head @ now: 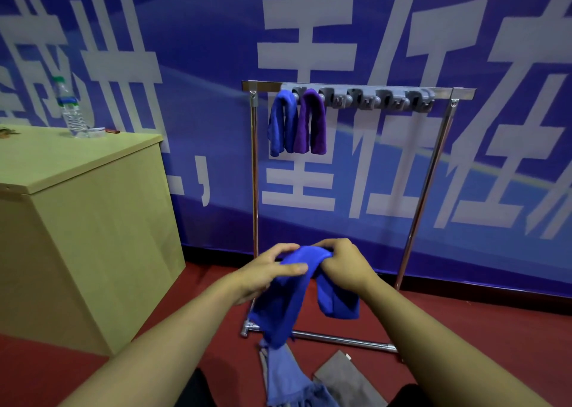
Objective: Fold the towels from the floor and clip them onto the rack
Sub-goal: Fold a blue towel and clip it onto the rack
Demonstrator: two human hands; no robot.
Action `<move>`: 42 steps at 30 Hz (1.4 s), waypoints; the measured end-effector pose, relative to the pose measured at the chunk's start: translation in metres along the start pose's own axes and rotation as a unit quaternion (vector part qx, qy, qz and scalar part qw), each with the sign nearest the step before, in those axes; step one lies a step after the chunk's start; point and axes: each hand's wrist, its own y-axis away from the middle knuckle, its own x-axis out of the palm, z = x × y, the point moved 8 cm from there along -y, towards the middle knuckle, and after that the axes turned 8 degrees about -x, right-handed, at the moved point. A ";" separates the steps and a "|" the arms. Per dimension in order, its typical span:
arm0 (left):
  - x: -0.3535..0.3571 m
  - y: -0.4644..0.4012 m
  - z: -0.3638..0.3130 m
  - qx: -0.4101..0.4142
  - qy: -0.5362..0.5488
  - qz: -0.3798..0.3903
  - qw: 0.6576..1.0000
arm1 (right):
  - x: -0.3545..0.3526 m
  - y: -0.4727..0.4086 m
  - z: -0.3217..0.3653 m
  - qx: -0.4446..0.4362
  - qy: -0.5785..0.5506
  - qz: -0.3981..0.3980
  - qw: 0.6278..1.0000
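Observation:
A bright blue towel hangs doubled over between my hands in front of the metal rack. My left hand pinches its top fold with thumb and fingers. My right hand grips the same fold from the right. On the rack's grey clip bar a blue towel and a purple towel hang clipped at the left end. More towels lie on the red floor below: a light blue one and a grey one.
A light wooden cabinet stands at the left with a plastic water bottle on top. A blue banner with large white characters covers the wall behind the rack. The rack's base bar lies along the floor.

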 end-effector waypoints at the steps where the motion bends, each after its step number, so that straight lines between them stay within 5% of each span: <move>1: 0.003 -0.001 0.002 0.015 -0.022 0.001 1.000 | -0.002 -0.001 -0.001 0.011 0.001 -0.010 1.000; 6: 0.022 -0.011 0.012 0.077 -0.220 -0.112 0.966 | -0.001 -0.006 -0.003 0.081 0.031 -0.027 0.996; 11: 0.039 -0.002 0.013 0.124 -0.148 -0.287 0.938 | -0.003 -0.007 -0.011 0.126 0.038 -0.051 0.990; 17: 0.030 0.000 0.017 0.126 -0.090 -0.391 0.907 | -0.011 -0.001 -0.026 0.120 0.063 -0.034 0.990; 22: 0.001 -0.013 0.011 0.114 -0.171 -0.298 0.932 | -0.003 0.011 -0.035 0.065 0.033 0.075 0.995; 28: 0.001 -0.015 0.008 0.160 -0.214 -0.170 0.948 | -0.007 0.013 -0.026 0.014 0.030 0.022 0.999; 34: -0.004 -0.004 -0.006 0.212 -0.361 -0.186 0.889 | -0.008 0.011 -0.026 -0.010 0.074 0.024 0.997; 42: -0.008 -0.006 -0.028 0.166 -0.359 -0.150 0.906 | -0.025 -0.002 -0.032 -0.026 0.114 -0.009 0.993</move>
